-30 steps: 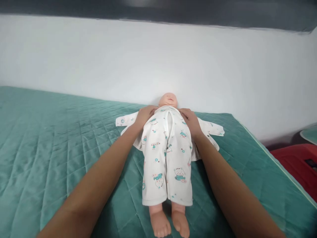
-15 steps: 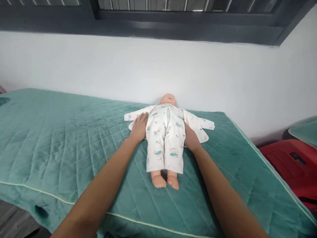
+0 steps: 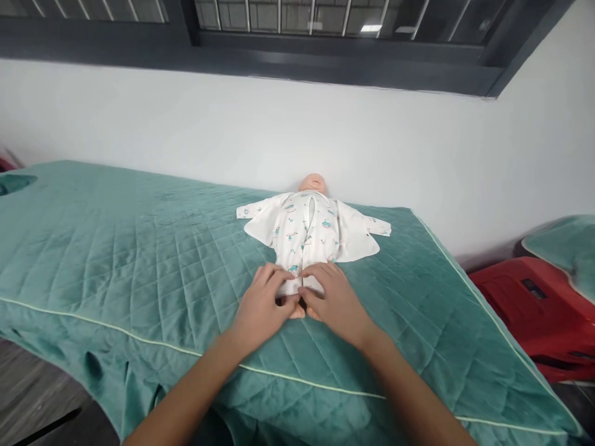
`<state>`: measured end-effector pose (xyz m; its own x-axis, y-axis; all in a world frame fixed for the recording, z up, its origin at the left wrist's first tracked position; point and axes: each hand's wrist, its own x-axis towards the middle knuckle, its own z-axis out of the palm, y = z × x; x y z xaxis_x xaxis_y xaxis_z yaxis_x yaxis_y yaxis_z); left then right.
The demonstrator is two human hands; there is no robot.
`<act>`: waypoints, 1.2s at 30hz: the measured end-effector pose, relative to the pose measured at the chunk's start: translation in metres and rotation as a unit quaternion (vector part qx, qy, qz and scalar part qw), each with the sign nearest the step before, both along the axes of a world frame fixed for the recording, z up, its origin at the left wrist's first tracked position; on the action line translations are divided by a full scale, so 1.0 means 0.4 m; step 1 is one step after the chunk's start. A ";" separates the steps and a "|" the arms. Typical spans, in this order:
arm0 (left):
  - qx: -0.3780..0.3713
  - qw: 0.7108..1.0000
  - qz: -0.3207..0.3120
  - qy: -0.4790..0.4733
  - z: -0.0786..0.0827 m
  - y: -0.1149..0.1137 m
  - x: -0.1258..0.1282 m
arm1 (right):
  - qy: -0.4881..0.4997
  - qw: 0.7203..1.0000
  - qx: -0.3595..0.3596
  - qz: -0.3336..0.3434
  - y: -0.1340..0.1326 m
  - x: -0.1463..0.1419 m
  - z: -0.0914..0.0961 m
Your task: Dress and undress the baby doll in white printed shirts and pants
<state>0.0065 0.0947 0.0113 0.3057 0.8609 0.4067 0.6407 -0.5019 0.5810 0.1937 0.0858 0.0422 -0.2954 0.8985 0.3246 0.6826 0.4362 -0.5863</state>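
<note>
A baby doll lies on its back on a green quilted cover, its head toward the wall. It has on a white printed top with the sleeves spread out, and white printed trousers with a slit at the front. At the hem of the trouser leg on the left, my left hand curls its thumb and fingers around the cloth. My right hand holds the other hem the same way. Both hands partly hide the doll's feet.
Behind the doll rises a white wall, with a dark window frame above it. A red case or chair-like object stands beyond the right edge of the cover. Grey floor shows at lower left.
Both my hands have slid from the sides of the doll's hips down to the trouser hems and closed there. The camera view has shifted slightly.
</note>
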 end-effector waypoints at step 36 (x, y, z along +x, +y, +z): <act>-0.002 0.998 -0.046 -0.051 0.042 -0.084 -0.022 | 0.034 0.995 0.072 -0.065 -0.109 0.020 -0.030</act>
